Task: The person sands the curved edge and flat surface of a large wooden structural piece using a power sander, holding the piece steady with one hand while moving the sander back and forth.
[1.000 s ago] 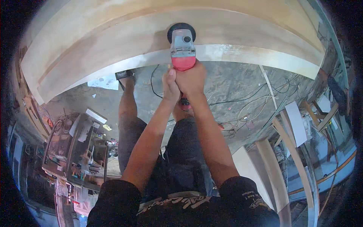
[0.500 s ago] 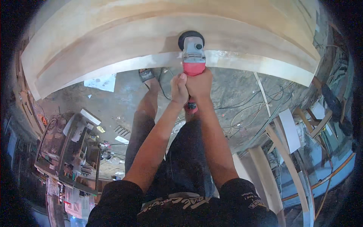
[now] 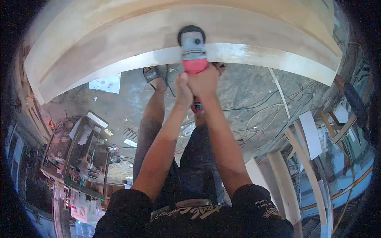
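Both my hands are wrapped round the body of a red and grey angle grinder (image 3: 194, 53) with a round dark disc or pad at its far end. My right hand (image 3: 205, 82) closes over the red part just behind the grey head, and my left hand (image 3: 183, 90) grips beside it on the left. The rear of the tool shows below my hands, between my wrists. The pad rests at the face of a long, pale wooden panel (image 3: 119, 51) that looks curved in this view. The exact contact under the pad is hidden.
Cables (image 3: 254, 105) trail over the concrete floor (image 3: 131, 99) to the right. A white sheet (image 3: 105, 83) lies on the floor at left. A cluttered shelf unit (image 3: 75, 154) stands at lower left; wooden boards (image 3: 305, 170) lean at the right. My sandalled foot (image 3: 151, 75) is near the panel's lower edge.
The grinder and both hands have shifted a little left and slightly up along the panel. My grip on it stays the same, and the view has moved slightly.
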Motion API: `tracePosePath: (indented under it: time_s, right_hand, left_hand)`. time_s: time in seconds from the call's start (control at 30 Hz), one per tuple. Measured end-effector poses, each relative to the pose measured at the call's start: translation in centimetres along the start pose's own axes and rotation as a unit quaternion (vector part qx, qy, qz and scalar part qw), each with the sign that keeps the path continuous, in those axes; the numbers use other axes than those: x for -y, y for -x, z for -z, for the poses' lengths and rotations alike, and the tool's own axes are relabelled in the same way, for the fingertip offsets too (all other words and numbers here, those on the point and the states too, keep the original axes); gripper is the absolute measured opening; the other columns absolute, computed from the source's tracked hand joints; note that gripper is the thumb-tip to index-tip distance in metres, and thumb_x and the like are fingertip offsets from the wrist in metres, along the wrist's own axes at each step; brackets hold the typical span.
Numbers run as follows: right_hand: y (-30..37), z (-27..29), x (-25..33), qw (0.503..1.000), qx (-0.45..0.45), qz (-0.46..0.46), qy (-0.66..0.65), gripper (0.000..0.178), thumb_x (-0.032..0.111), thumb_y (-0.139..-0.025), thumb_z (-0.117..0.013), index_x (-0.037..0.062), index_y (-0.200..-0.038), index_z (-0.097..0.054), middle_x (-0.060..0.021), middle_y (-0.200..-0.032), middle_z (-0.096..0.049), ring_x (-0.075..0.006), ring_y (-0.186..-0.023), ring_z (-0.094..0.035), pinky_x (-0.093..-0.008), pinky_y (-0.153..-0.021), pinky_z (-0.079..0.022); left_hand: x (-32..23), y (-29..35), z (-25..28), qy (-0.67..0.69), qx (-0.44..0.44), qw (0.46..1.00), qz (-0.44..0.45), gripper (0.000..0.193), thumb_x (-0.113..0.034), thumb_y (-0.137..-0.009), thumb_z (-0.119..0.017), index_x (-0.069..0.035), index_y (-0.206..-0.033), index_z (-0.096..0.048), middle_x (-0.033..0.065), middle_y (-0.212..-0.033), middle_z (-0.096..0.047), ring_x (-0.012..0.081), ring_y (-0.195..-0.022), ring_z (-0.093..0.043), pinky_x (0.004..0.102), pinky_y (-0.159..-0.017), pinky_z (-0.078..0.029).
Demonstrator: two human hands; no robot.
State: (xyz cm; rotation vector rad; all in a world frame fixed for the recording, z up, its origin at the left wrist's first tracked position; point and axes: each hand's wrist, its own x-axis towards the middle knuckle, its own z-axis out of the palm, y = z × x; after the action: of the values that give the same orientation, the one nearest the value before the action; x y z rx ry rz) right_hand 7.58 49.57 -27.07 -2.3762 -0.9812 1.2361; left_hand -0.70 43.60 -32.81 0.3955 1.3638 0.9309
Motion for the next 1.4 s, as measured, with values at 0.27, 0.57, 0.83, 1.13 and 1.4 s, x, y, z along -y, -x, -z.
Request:
tracePosePath:
  time_s: [0.27, 0.57, 0.83, 1.13, 1.4]
  right_hand:
    - [2.6, -3.5, 4.6, 0.996, 0.074, -0.037, 0.035, 0.049, 0.035, -0.066, -0.082, 0.001, -0.099, -0.07, -0.0255, -0.091, -0.074, -0.0444, -0.09, -0.073, -0.0504, -0.081, -0.06]
    - [1.8, -4.3, 5.9, 0.993, 0.101, -0.027, 0.059, 0.055, 0.041, -0.067, -0.083, -0.0003, -0.1, -0.07, -0.0265, -0.095, -0.074, -0.0441, -0.095, -0.073, -0.0485, -0.084, -0.059]
    - [-1.0, -0.4, 3.8, 0.998, 0.011, -0.036, 0.041, 0.046, 0.033, -0.068, -0.083, -0.0035, -0.093, -0.07, -0.0276, -0.091, -0.074, -0.0435, -0.089, -0.074, -0.0465, -0.081, -0.059]
    - [-2.2, 2.4, 1.2, 0.998, 0.017, -0.039, 0.037, 0.054, 0.038, -0.07, -0.084, -0.001, -0.103, -0.068, -0.0274, -0.099, -0.074, -0.044, -0.099, -0.073, -0.0492, -0.088, -0.059]
    - [-2.8, 5.5, 0.9, 0.999, -0.013, -0.049, 0.018, 0.048, 0.032, -0.065, -0.084, -0.0017, -0.096, -0.07, -0.026, -0.093, -0.075, -0.0426, -0.091, -0.074, -0.0483, -0.083, -0.059]
  left_hand:
    - [-0.3, 0.4, 6.7, 0.15, -0.01, 0.988, 0.038, 0.072, -0.059, -0.099, -0.044, -0.001, -0.141, -0.051, 0.0126, -0.142, -0.055, 0.0254, -0.131, -0.054, 0.0412, -0.111, -0.043]
    - [-3.7, -0.5, 5.5, 0.121, -0.082, 0.985, 0.086, 0.085, -0.071, -0.096, -0.037, -0.005, -0.148, -0.045, 0.0152, -0.145, -0.055, 0.034, -0.134, -0.053, 0.046, -0.113, -0.042]
    - [-4.0, -1.3, -0.6, 0.122, 0.001, 0.991, 0.055, 0.072, -0.061, -0.097, -0.05, 0.0, -0.134, -0.055, 0.0146, -0.131, -0.062, 0.0265, -0.12, -0.061, 0.0404, -0.104, -0.049]
    - [-2.4, -0.8, -4.3, 0.165, 0.015, 0.984, 0.067, 0.066, -0.057, -0.097, -0.054, 0.001, -0.127, -0.059, 0.0125, -0.123, -0.065, 0.0241, -0.113, -0.065, 0.0389, -0.096, -0.053]
    - [-0.1, -0.8, -6.9, 0.161, -0.01, 0.984, 0.068, 0.056, -0.053, -0.099, -0.053, 0.0, -0.115, -0.064, 0.0097, -0.111, -0.069, 0.0212, -0.103, -0.067, 0.0352, -0.092, -0.054]
